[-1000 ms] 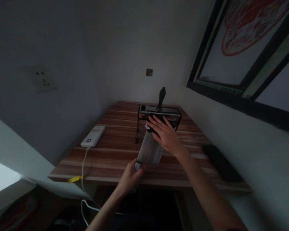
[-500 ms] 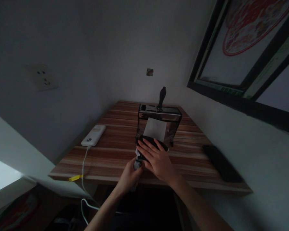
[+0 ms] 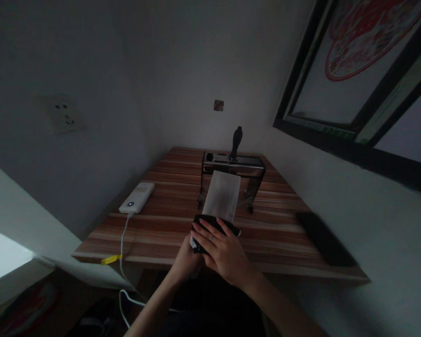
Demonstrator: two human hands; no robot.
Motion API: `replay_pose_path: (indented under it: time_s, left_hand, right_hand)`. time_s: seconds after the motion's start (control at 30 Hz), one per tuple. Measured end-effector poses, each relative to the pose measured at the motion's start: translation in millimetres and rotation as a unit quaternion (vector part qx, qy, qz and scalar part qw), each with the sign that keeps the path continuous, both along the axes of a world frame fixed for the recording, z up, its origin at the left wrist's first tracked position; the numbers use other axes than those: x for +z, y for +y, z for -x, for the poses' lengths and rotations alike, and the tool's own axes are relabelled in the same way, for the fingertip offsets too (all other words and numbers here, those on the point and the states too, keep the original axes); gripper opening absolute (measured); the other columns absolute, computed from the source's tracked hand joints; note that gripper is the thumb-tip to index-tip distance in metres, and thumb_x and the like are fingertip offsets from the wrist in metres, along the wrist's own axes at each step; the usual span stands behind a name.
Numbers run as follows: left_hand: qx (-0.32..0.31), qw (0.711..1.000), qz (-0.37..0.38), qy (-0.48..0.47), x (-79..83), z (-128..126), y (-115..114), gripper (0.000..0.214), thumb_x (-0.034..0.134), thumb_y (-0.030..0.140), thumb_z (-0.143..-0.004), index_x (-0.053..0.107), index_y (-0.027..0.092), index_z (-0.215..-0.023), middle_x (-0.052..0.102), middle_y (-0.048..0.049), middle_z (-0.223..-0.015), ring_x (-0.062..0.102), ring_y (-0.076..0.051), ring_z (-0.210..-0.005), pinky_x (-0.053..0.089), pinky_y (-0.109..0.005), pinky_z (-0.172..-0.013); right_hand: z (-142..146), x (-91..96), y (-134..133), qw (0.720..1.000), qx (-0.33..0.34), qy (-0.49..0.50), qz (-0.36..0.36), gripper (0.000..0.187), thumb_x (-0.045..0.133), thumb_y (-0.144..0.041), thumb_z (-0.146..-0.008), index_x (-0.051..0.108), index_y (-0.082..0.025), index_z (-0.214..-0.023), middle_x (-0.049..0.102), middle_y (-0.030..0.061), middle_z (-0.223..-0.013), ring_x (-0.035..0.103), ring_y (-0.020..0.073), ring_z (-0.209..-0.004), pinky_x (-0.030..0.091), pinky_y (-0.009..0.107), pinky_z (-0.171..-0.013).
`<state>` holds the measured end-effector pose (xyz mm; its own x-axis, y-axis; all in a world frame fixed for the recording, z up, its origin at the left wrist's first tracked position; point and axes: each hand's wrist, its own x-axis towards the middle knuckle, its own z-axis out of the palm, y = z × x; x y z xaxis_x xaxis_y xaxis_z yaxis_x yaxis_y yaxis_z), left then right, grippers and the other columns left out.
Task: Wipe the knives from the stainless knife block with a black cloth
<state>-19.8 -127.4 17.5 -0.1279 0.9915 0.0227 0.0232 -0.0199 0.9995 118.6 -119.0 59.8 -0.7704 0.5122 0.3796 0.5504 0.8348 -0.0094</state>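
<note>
Near the table's front edge, a flat black piece (image 3: 200,223) with a whitish edge lies between my hands. My right hand (image 3: 222,252) covers its top, fingers stretched over it and thumb at the near edge. My left hand (image 3: 186,260) is closed at its lower left side, with most of its fingers hidden. A flat pale grey rectangular panel (image 3: 221,194) reaches from the black piece towards a metal frame (image 3: 245,161). That frame stands upright on dark legs and carries a black handle (image 3: 237,139) on top.
Wood-grain table (image 3: 175,187) set into a corner between walls. At left lies a white power bank (image 3: 137,197) with a white cable (image 3: 122,238) hanging over the edge, beside a yellow strip (image 3: 111,259). A black phone-like slab (image 3: 323,236) rests at right.
Both hands and the black piece have come nearer to me, down and slightly left. More of the pale panel shows now. The metal frame has stayed in place.
</note>
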Motion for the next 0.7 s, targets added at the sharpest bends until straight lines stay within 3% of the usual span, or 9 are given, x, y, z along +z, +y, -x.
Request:
replay_pose_path:
  time_s: [0.17, 0.37, 0.7]
  left_hand:
    - [-0.023, 1.000, -0.002, -0.006, -1.8, -0.3, 1.8, 0.029, 0.048, 0.010, -0.047, 0.059, 0.014, -0.074, 0.062, 0.0000, -0.064, 0.055, -0.015, -0.063, 0.046, -0.022, -0.054]
    - [-0.064, 0.997, 0.030, 0.002, -1.7, -3.9, 3.7, 0.010, 0.049, 0.018, -0.061, 0.052, 0.015, -0.069, 0.046, 0.0068, -0.047, 0.033, -0.005, -0.036, 0.028, -0.015, -0.034]
    - [-0.087, 0.996, 0.017, 0.016, -0.3, -2.6, 1.6, 0.012, 0.051, 0.026, -0.072, 0.047, 0.016, -0.076, 0.038, 0.0091, -0.049, 0.030, -0.003, -0.036, 0.026, -0.013, -0.033]
  right_hand:
    - [-1.8, 2.9, 2.0, 1.000, -0.002, 0.003, -0.003, 0.055, 0.046, -0.024, -0.086, 0.029, -0.022, -0.138, 0.032, -0.0002, -0.143, 0.020, 0.0150, -0.135, 0.017, 0.044, -0.111]
    - [-5.1, 9.4, 14.4, 1.000, -0.011, 0.018, -0.005, 0.053, 0.043, -0.021, -0.087, 0.029, -0.023, -0.138, 0.028, -0.0023, -0.144, 0.019, 0.0144, -0.135, 0.013, 0.043, -0.112]
    - [-14.0, 29.0, 45.5, 0.999, -0.014, 0.020, -0.036, 0.052, 0.043, -0.020, -0.087, 0.031, -0.024, -0.137, 0.032, -0.0027, -0.143, 0.021, 0.0139, -0.135, 0.013, 0.043, -0.111]
